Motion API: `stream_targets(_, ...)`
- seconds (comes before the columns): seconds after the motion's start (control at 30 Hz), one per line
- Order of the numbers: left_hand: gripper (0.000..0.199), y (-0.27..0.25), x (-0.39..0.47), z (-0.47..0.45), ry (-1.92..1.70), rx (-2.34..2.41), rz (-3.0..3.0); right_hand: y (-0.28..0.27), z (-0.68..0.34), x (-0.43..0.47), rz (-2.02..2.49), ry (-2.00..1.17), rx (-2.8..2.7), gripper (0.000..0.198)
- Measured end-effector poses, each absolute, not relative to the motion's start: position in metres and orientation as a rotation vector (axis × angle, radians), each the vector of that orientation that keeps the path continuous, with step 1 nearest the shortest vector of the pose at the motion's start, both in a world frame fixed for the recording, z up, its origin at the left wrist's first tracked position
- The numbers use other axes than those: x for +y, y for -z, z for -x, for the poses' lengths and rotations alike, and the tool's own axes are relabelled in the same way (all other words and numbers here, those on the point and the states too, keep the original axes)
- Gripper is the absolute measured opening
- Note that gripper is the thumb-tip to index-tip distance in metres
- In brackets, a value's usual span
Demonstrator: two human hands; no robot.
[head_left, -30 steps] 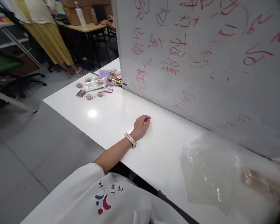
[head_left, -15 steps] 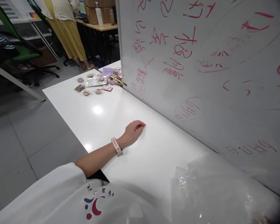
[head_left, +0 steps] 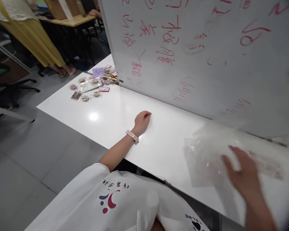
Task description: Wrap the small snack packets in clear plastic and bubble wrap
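My left hand (head_left: 142, 123), with a pink band on its wrist, rests on the white table (head_left: 120, 128). Its fingers are loosely curled together and nothing shows in them. On the right, my right hand (head_left: 245, 168) is over clear plastic bags (head_left: 202, 160), slightly blurred. Thumb and fingers are spread apart; whether they touch the bags I cannot tell. The bags lie flat and overlapping on the table.
A whiteboard (head_left: 168, 64) with red writing stands along the table's far side. Several small wrapped packets (head_left: 85, 98) and a purple packet (head_left: 98, 72) lie at the far left end. A person in a yellow skirt (head_left: 31, 41) stands beyond, near a wooden desk (head_left: 74, 21).
The view has swung to the right. My right hand, barely seen at the lower right corner before, now shows over the plastic bags. My left hand stays resting on the table, still curled.
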State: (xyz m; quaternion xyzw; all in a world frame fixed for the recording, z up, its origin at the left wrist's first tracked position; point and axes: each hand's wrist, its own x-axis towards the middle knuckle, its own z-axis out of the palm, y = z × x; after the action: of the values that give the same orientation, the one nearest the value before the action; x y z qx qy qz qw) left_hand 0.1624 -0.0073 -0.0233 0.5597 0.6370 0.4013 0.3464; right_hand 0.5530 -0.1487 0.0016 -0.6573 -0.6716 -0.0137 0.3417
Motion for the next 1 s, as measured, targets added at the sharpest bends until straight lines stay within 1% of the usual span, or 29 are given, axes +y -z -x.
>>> stream_targets(0.03,0.022,0.024,-0.007,-0.162,-1.037,1.652,-1.465,0.012,-0.528,-0.165,1.804,-0.014,-1.864,0.069)
stream_targets(0.13,0.021,0.025,-0.004,-0.161,-1.009,1.645,-1.525,0.046,-0.452,-0.192,1.979,-0.083,-2.042,0.072)
stream_targets(0.2,0.021,0.025,-0.002,-0.16,-0.98,1.639,-1.574,0.057,-0.419,-0.194,2.049,-0.103,-2.027,0.068)
stream_targets(0.3,0.022,0.023,-0.005,-0.159,-0.955,1.608,-1.637,0.058,-0.398,-0.188,2.078,-0.138,-1.97,0.063)
stream_targets(0.4,0.022,0.022,-0.02,-0.16,-0.942,1.491,-1.573,0.052,-0.384,-0.18,1.925,-0.244,-2.09,0.062)
stream_targets(0.5,0.023,0.022,-0.047,-0.162,-0.923,1.244,-1.466,0.044,-0.355,-0.178,1.651,-0.394,-2.259,0.06)
stream_targets(0.57,0.025,0.021,-0.066,-0.161,-0.912,1.144,-1.451,0.039,-0.332,-0.182,1.414,-0.481,-2.298,0.053)
stream_targets(0.67,0.042,0.017,-0.088,-0.154,-0.917,1.24,-1.457,0.032,-0.315,-0.194,1.3,-0.409,-2.05,0.035)
stream_targets(0.73,0.054,0.013,-0.094,-0.146,-0.935,1.364,-1.405,0.032,-0.321,-0.203,1.415,-0.264,-1.782,0.036)
stream_targets(0.77,0.056,0.01,-0.095,-0.144,-0.94,1.4,-1.365,0.032,-0.329,-0.207,1.51,-0.183,-1.637,0.039)
stream_targets(0.87,0.052,0.002,-0.09,-0.144,-0.877,1.393,-1.321,0.039,-0.358,-0.212,1.801,-0.041,-1.292,0.048)
stream_targets(0.93,0.051,-0.002,-0.083,-0.153,-0.788,1.393,-1.391,0.043,-0.372,-0.212,1.912,-0.078,-1.259,0.052)
stream_targets(1.0,0.048,-0.003,-0.077,-0.168,-0.702,1.437,-1.502,0.044,-0.376,-0.209,1.912,-0.148,-1.339,0.053)
